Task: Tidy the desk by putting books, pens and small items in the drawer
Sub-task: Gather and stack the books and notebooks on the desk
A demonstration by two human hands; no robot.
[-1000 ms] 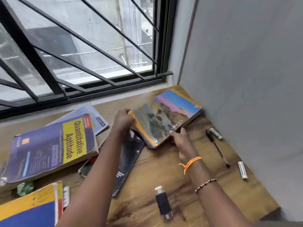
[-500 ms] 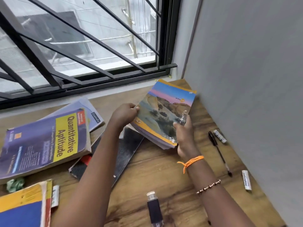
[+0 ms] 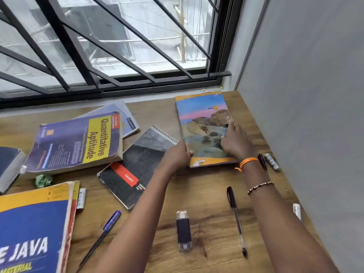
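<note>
A notebook with a landscape cover (image 3: pixel 202 123) lies flat near the desk's back right corner. My left hand (image 3: pixel 178 154) grips its lower left edge. My right hand (image 3: pixel 235 143) presses on its right side, fingers over the cover. A black spiral pad (image 3: pixel 137 166) lies to the left of it, partly under a purple and yellow "Quantitative Aptitude" book (image 3: pixel 76 142). A black pen (image 3: pixel 236 219), a dark USB stick (image 3: pixel 183 231) and a blue pen (image 3: pixel 100 235) lie on the wooden desk (image 3: pixel 206 190). No drawer is visible.
A blue and yellow Java book (image 3: pixel 33 229) fills the bottom left. A crumpled green paper (image 3: pixel 43 180) and small white tubes (image 3: pixel 271 161), (image 3: pixel 296 210), (image 3: pixel 81 198) lie about. A grey wall (image 3: pixel 305 95) bounds the right side, a barred window (image 3: pixel 110 46) the back.
The landscape notebook was held up and tilted in both hands; now it lies flat on the desk, turned lengthwise. The camera has tipped down, showing more of the near desk.
</note>
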